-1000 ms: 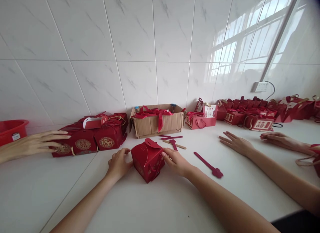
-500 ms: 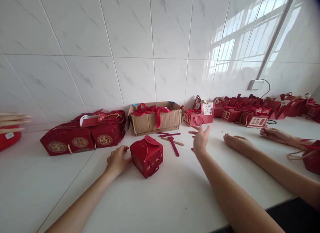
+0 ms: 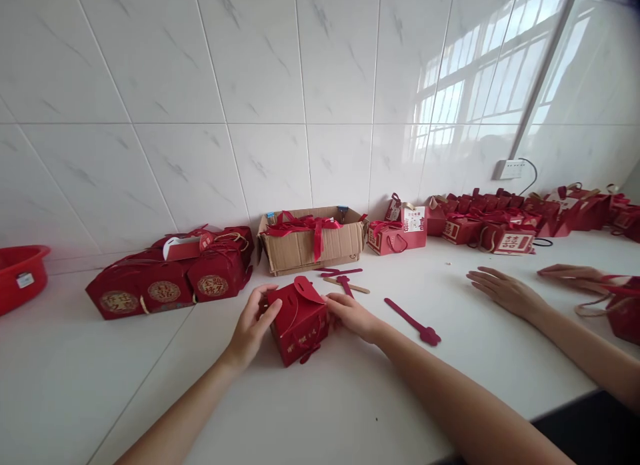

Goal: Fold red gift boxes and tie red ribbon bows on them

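Observation:
A red gift box with a flap lid and a short red cord on its front stands on the white countertop before me. My left hand grips its left side, the thumb on the top edge and the fingers behind. Against the right side is my right hand, its fingers pressed around the far corner and its fingertips partly hidden. Just behind the box lie several flat dark red strips and a tan one. Another strip with a flower-shaped end rests to the right of my right hand.
At the back stands a cardboard box with red ribbons. Joined red gift boxes sit left of it, then a red basin. More red boxes line the wall rightward. Another person's hands rest at right.
My right hand has come left from the loose strips onto the box's right side. My left hand now wraps the box, thumb on top. A blurred hand above the basin has left view.

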Action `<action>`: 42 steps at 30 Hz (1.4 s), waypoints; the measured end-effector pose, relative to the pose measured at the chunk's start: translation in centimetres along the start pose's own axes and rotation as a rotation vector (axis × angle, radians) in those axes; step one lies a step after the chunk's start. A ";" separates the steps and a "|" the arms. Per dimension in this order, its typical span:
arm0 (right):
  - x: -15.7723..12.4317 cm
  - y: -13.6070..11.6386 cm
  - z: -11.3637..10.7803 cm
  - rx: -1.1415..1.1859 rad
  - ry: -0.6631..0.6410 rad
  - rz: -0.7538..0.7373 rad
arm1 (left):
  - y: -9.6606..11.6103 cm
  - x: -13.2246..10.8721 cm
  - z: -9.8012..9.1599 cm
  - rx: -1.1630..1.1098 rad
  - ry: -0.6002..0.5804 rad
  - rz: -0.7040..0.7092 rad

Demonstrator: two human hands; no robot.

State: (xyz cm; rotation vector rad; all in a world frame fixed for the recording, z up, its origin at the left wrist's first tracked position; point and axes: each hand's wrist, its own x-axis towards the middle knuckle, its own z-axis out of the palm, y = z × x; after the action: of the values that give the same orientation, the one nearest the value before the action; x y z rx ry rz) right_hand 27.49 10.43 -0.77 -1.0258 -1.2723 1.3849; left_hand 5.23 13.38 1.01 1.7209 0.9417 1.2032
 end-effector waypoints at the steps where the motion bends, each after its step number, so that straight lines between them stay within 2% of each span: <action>1: -0.1 0.0 -0.2 -0.009 -0.039 0.005 | 0.1 -0.1 0.1 -0.030 -0.011 -0.023; 4: -0.3 -0.2 -0.8 -0.015 -0.118 0.004 | 0.7 -0.2 0.2 -0.120 -0.046 -0.055; 10: -1.0 -0.5 -0.7 -0.059 -0.247 -0.027 | 2.5 -0.9 0.5 -0.232 -0.249 -0.133; 14: -1.5 -0.7 -0.1 -0.146 -0.343 -0.072 | 2.4 -0.9 0.1 -0.339 -0.340 -0.164; 15: -1.5 -0.7 -0.1 -0.196 -0.333 -0.084 | 2.1 -0.8 -0.1 -0.379 -0.347 -0.182; 17: -1.2 -0.8 -0.5 -0.325 -0.172 -0.116 | 1.7 -0.5 -0.6 -0.456 -0.357 -0.251; 21: 0.1 -0.4 -3.2 -0.479 0.390 -0.160 | 1.3 -0.3 -1.0 -0.530 -0.415 -0.366; 23: 0.6 0.0 -4.9 -0.505 0.552 -0.150 | 1.6 -0.4 -0.9 -0.516 -0.454 -0.381; 25: 1.0 0.4 -6.3 -0.528 0.648 -0.134 | 2.0 -0.7 -0.8 -0.493 -0.496 -0.393; 29: 1.2 1.0 -6.8 -0.590 0.680 -0.135 | 2.5 -1.3 -0.7 -0.470 -0.647 -0.433; 36: 1.2 1.2 -4.8 -0.701 0.535 -0.199 | 2.4 -1.3 -0.8 -0.439 -0.824 -0.484; 39: 1.1 1.3 -4.3 -0.729 0.485 -0.225 | 2.3 -1.1 -0.9 -0.417 -0.828 -0.481; 42: 0.9 1.3 -3.9 -0.751 0.447 -0.231 | 2.4 -1.0 -0.6 -0.411 -0.737 -0.475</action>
State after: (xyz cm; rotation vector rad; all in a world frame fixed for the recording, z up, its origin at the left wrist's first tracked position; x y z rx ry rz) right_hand 31.01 12.10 -2.47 -1.5216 -1.5257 0.4368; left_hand 4.69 11.64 2.94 1.3343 0.5442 0.3544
